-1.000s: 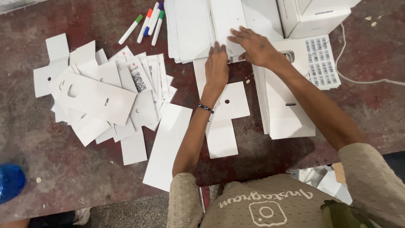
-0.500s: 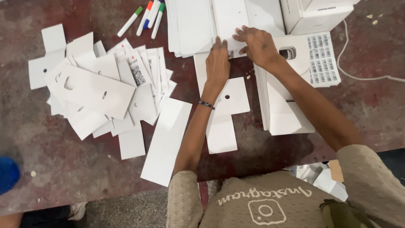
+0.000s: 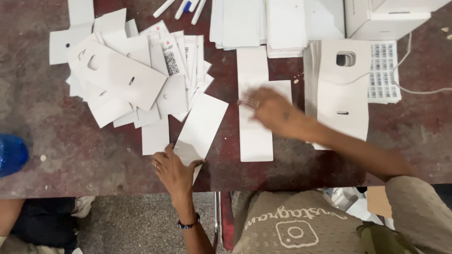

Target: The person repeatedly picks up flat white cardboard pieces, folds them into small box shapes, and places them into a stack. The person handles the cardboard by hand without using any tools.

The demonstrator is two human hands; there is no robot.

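The left hand [image 3: 174,170] lies flat on the lower end of a long white card [image 3: 203,123] slanting toward upper right, while the blurred right hand [image 3: 268,106] hovers, fingers spread, over the upright folded card [image 3: 255,136] at centre of the desk [image 3: 70,155].

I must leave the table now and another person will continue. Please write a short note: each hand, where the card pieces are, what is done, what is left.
Left hand: flat on the near end of a long white card strip at the table's front edge, not closed around it.
Right hand: blurred in motion above the cross-shaped white card in the middle; whether it touches, I cannot tell.
Loose die-cut cards lie scattered on the left. Neat stacks sit at the far edge, another stack with a window hole on the right.
Done: some cards stacked. Left: the scattered pile remains unsorted.
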